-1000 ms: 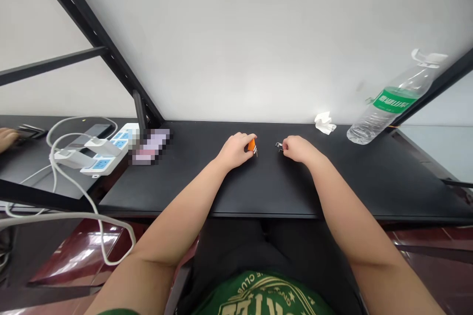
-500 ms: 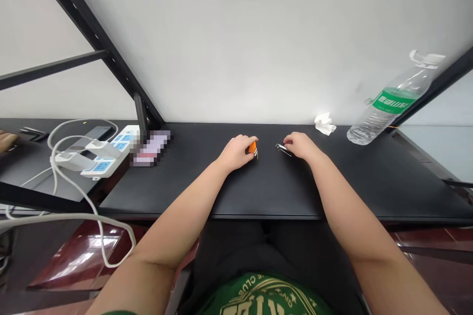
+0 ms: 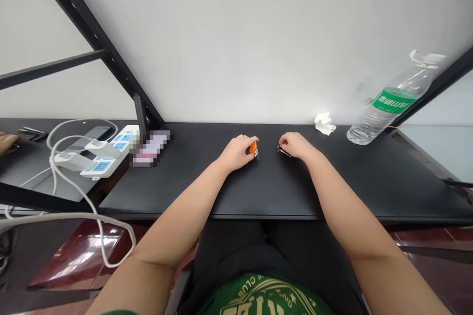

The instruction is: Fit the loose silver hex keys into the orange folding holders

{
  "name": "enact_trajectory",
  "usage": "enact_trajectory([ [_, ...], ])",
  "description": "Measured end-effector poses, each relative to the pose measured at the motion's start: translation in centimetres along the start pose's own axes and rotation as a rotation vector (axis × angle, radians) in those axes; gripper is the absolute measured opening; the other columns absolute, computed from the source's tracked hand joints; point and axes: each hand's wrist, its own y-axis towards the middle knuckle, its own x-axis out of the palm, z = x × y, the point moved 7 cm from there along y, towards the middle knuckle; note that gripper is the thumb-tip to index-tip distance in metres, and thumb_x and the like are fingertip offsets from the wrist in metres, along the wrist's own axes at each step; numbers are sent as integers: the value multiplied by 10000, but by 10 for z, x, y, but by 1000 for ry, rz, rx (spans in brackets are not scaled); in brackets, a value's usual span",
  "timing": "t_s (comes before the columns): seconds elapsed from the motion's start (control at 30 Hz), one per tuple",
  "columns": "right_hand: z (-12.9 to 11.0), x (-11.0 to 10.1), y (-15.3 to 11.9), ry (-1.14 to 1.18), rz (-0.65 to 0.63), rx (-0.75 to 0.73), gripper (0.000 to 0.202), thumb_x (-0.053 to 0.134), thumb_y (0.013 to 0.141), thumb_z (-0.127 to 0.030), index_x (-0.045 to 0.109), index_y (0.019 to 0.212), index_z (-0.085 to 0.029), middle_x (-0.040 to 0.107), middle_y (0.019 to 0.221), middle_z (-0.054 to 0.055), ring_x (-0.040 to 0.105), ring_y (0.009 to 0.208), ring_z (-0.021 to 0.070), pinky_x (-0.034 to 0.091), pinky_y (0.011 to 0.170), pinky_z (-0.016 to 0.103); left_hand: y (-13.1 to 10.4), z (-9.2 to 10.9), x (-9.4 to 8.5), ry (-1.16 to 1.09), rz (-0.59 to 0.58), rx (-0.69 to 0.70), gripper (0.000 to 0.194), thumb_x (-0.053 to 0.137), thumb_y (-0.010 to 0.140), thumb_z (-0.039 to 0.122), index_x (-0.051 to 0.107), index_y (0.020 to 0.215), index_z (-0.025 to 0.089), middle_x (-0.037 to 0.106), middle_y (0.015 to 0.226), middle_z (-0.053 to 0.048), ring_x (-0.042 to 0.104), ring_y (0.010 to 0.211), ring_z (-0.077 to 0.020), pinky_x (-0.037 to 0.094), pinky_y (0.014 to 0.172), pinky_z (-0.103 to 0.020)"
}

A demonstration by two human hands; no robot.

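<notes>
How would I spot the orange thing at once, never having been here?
Look midway along the black table, at the left hand. It grips a small orange piece with thin metal parts beside it; the metal pieces at the right hand show no orange.

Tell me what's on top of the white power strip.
Two white adapters sit on the power strip, with blue-faced sockets showing beside them. Whatever the adapters cover is hidden.

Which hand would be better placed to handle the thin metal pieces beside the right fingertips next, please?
Probably the right hand: its fingertips are right at the thin metal pieces. The left hand is across a gap from them and occupied, gripping the orange item.
</notes>
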Motion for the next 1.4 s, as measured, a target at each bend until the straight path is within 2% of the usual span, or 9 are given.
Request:
enact_trajectory([
  [0.17,9,4,-3,141,-150,206,76,704,766,-151,722,824,-197,748,818,27,644,706,154,433,622,252,0,1,1,6,-26,-11,504,635,838,199,630,1338,262,720,1047,-45,645,1043,-250,552,869,-367],
  [0.37,12,5,-7,249,-251,199,44,702,743,-168,722,774,-193,701,743,2,580,653,131,414,599,251,0,0,3,15,-37,-13,500,630,840,206,636,1337,264,720,1032,-49,647,1050,-256,560,874,-372],
  [0.73,6,6,-13,240,-260,245,66,732,687,-162,736,746,-192,727,771,21,620,690,156,432,605,267,0,-3,5,10,-27,-27,507,647,837,215,645,1341,269,720,1051,-51,671,1017,-246,564,907,-382],
  [0.83,7,4,-15,271,-216,229,52,728,684,-172,715,726,-197,724,756,23,622,681,168,437,602,278,1,-3,5,1,-13,-21,502,650,835,206,651,1332,271,721,1030,-49,672,1019,-246,570,900,-377],
  [0.9,4,0,-16,372,-144,159,63,727,693,-184,695,745,-200,711,755,14,609,672,157,439,603,270,1,-4,5,-18,0,-22,509,657,826,193,653,1329,272,719,1013,-42,675,998,-237,574,901,-373],
  [1.1,-34,-3,-22,1082,-22,-155,372,835,733,-360,723,1045,-192,711,797,3,641,655,144,544,650,291,1,-5,3,-81,53,-26,490,684,815,184,666,1302,245,723,1003,-31,676,919,-202,571,924,-358],
  [1.17,-45,-3,-22,1205,45,-179,362,862,741,-401,745,1006,-183,732,768,19,686,675,164,588,710,328,1,-3,2,-68,61,-26,475,697,811,194,674,1283,237,726,990,-34,676,914,-207,569,911,-355],
  [1.27,-56,-2,-23,1269,142,-181,342,895,728,-443,757,898,-180,763,761,50,741,736,204,624,776,369,1,-2,0,-60,73,-31,460,705,811,216,676,1269,237,727,952,-27,674,903,-209,565,889,-348],
  [1.4,-59,-2,-24,1265,222,-173,382,920,693,-491,764,864,-186,784,803,60,772,808,233,642,839,405,1,-2,-1,-74,88,-31,446,698,815,220,680,1260,227,725,924,-22,669,891,-206,563,874,-337],
])
